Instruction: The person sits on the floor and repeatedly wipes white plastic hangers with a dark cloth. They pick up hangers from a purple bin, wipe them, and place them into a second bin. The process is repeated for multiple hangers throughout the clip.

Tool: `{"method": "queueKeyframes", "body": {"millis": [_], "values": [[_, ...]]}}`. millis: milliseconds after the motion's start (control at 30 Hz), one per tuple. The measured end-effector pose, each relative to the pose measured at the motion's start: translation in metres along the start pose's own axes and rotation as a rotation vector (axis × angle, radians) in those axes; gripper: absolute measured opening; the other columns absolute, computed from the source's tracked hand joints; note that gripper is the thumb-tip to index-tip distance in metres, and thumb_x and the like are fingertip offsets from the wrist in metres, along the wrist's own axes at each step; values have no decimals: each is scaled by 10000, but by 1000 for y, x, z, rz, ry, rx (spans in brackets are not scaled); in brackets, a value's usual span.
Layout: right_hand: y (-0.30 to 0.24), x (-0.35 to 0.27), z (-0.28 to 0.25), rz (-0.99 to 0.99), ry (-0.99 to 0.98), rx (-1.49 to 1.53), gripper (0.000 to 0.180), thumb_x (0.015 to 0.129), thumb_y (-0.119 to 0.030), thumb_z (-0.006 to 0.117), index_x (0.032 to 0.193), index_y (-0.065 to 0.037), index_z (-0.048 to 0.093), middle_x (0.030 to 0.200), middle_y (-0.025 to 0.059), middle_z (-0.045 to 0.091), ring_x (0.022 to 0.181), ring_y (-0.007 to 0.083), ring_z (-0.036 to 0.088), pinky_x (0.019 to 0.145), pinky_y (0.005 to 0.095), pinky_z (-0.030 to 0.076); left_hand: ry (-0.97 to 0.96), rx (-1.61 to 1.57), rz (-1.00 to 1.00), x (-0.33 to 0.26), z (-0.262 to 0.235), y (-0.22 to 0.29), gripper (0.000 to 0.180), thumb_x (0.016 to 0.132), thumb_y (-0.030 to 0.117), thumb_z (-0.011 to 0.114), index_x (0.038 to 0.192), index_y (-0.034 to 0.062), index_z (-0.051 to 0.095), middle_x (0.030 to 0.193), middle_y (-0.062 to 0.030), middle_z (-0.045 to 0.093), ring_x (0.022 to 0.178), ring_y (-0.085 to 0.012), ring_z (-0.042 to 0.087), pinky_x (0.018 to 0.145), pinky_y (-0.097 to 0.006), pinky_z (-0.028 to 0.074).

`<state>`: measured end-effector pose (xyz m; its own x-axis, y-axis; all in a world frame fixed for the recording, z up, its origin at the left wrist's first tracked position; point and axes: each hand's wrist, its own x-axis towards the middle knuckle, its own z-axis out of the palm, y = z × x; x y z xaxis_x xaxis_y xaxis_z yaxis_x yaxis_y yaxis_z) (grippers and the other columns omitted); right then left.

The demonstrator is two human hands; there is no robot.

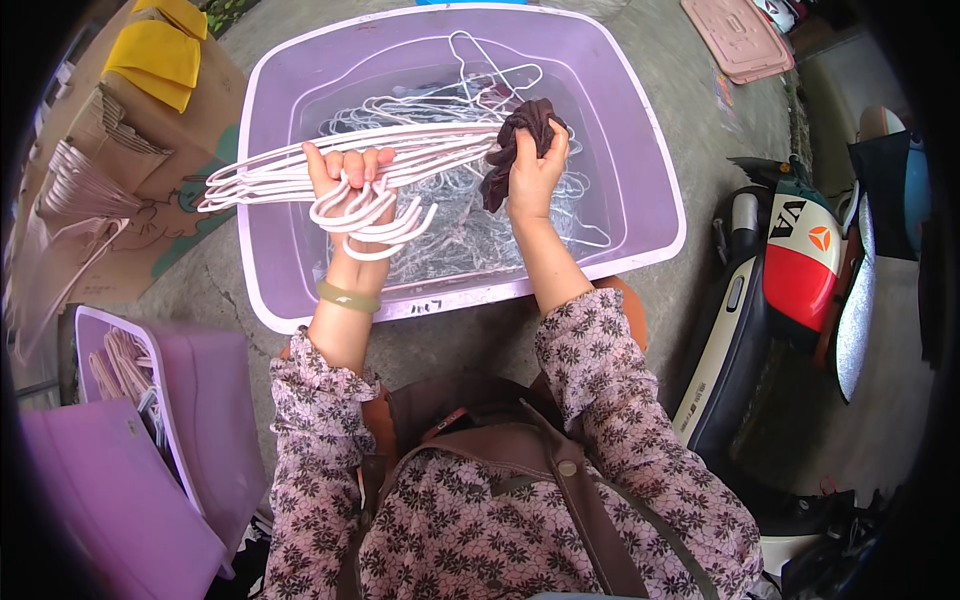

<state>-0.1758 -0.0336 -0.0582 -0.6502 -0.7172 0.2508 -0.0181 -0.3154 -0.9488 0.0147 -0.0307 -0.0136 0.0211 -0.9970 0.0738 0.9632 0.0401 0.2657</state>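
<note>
Multiple slim white hangers sit bunched in the left hand above a rectangular purple plastic tub. The right hand grips a crumpled dark-brown cloth, apparently wrapped around their right-side ends.

Informal work area on a yard-like concrete floor; whether roofed cannot be told. Indicators: a scooter standing at 3 o'clock; greenery at the floor's edge, 11 o'clock; a large tub of hangers at 12 o'clock; a cardboard box at 10 o'clock; a bin with more hangers at 8 o'clock.
</note>
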Motion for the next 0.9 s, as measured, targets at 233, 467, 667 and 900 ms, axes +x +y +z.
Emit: {"method": "queueKeyframes", "body": {"millis": [233, 467, 667, 900], "values": [[26, 44, -45, 624, -411, 482, 294, 914, -72, 463, 1206, -74, 428, 1072, 84, 576, 956, 204, 600, 809, 361, 534, -34, 103, -58, -7, 14, 17, 537, 979, 425, 372, 506, 176, 324, 378, 14, 303, 413, -112, 290, 567, -258, 345], [19, 61, -61, 921, -807, 311, 479, 853, -62, 554, 1302, -33, 391, 1195, 114, 549, 1040, 213, 584, 895, 347, 499, -145, 116, -211, -15, 9, 30, 534, 1002, 414, 279, 522, 186, 327, 362, 47, 279, 375, -88, 249, 500, -233, 280], [22, 66, -48, 928, -1094, 123, 523, 799, -25, 612, 1292, -37, 436, 1161, 85, 566, 1036, 175, 567, 917, 313, 465, -220, 116, -239, -16, 0, 38, 509, 1011, 398, 237, 566, 179, 353, 369, 46, 292, 375, -91, 252, 499, -235, 284], [32, 51, -7, 908, -1364, -6, 518, 775, -14, 622, 1267, -19, 461, 1113, 70, 588, 994, 145, 574, 892, 296, 466, -214, 126, -360, -22, -10, 42, 507, 1014, 397, 210, 578, 174, 340, 373, 21, 290, 384, -126, 281, 484, -262, 311]]}}
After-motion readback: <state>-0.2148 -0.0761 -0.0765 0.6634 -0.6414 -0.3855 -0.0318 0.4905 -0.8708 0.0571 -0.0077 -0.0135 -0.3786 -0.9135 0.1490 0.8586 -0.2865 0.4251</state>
